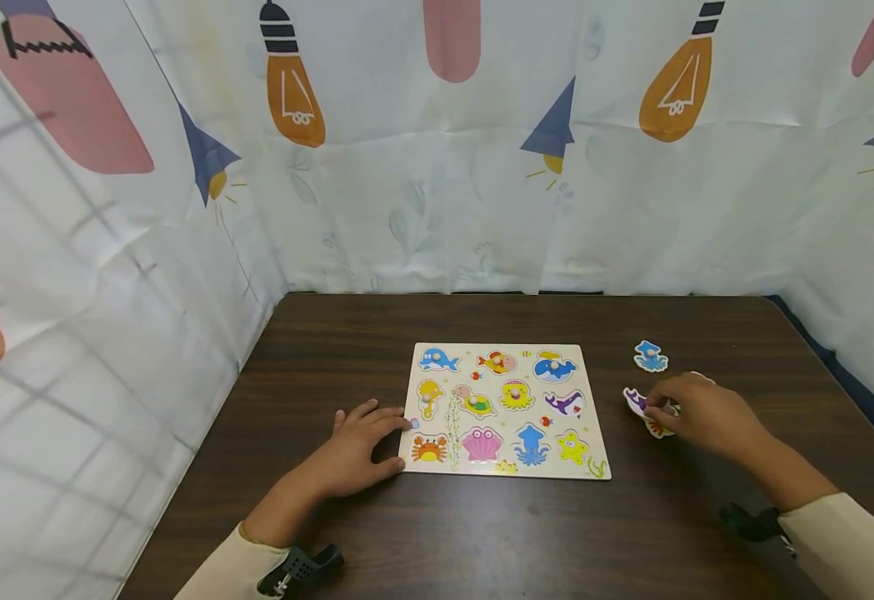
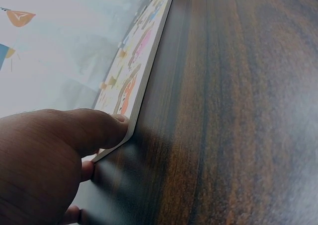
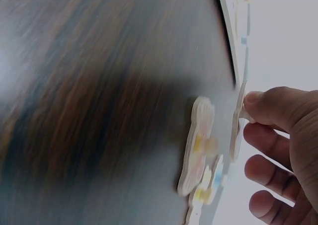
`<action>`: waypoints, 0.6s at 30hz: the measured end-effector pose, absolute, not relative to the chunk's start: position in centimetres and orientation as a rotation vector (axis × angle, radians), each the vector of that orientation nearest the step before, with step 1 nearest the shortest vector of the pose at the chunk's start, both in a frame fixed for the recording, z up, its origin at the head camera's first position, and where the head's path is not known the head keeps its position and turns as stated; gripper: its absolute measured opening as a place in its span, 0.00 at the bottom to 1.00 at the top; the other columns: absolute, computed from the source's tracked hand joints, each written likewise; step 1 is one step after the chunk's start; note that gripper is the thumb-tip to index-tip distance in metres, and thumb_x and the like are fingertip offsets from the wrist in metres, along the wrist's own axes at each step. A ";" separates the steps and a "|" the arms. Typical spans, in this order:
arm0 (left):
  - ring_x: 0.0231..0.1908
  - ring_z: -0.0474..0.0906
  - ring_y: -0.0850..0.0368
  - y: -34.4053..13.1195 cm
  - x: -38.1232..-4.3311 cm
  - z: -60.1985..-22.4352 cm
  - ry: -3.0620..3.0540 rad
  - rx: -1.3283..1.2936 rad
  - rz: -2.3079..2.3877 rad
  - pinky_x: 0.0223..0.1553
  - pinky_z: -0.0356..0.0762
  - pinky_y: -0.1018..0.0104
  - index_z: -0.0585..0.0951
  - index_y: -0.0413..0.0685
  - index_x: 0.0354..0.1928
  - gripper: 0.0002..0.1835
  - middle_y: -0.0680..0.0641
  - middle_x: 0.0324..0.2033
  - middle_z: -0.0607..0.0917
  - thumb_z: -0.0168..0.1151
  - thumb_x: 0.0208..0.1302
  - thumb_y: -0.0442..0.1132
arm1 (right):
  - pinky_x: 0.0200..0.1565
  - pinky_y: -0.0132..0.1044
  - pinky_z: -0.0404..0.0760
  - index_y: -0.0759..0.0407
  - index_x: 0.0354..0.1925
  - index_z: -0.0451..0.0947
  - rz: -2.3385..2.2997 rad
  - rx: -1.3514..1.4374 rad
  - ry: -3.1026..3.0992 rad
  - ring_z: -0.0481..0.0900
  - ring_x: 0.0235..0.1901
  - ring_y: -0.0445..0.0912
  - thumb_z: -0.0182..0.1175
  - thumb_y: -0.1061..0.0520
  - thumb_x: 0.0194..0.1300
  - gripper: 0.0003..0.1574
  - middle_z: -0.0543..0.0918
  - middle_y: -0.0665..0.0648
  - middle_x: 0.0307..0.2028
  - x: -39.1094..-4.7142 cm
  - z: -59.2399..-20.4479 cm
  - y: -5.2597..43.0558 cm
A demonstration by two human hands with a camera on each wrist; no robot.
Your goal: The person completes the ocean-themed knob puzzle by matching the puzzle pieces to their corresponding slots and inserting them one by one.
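A wooden peg puzzle board with colourful sea animals lies on the table. Along its left edge rest the fingers of my left hand, fairly straight, while the thumb touches the near-left corner, as the left wrist view also shows. To the right of the board, my right hand pinches a purple puzzle piece by its knob between thumb and finger. In the right wrist view that held piece stands tilted on edge. An orange puzzle piece lies under the fingers, partly hidden.
A blue puzzle piece lies farther back on the brown table. Another loose piece with a yellowish knob shows below the right hand. A printed white curtain hangs behind and at the sides.
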State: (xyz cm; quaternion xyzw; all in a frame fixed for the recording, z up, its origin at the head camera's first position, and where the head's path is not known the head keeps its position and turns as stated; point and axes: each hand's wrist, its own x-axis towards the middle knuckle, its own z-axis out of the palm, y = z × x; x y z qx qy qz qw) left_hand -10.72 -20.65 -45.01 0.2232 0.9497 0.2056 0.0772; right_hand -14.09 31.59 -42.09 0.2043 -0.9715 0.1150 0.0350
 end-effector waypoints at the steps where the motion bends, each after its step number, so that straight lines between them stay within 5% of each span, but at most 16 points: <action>1: 0.75 0.55 0.35 -20.6 -10.7 -45.0 2.845 0.668 0.619 0.63 0.42 0.17 0.79 0.60 0.65 0.26 0.51 0.71 0.72 0.70 0.66 0.52 | 0.27 0.39 0.74 0.47 0.33 0.85 0.359 0.632 -2.979 0.76 0.33 0.45 0.76 0.54 0.59 0.07 0.82 0.45 0.32 -14.2 -42.1 31.4; 18: 0.74 0.56 0.33 -20.4 -10.4 -44.5 2.853 0.678 0.601 0.63 0.44 0.17 0.79 0.58 0.65 0.26 0.50 0.71 0.72 0.70 0.67 0.50 | 0.33 0.41 0.79 0.46 0.34 0.87 0.434 0.758 -2.959 0.77 0.36 0.45 0.77 0.56 0.58 0.07 0.83 0.43 0.33 -15.0 -41.6 27.9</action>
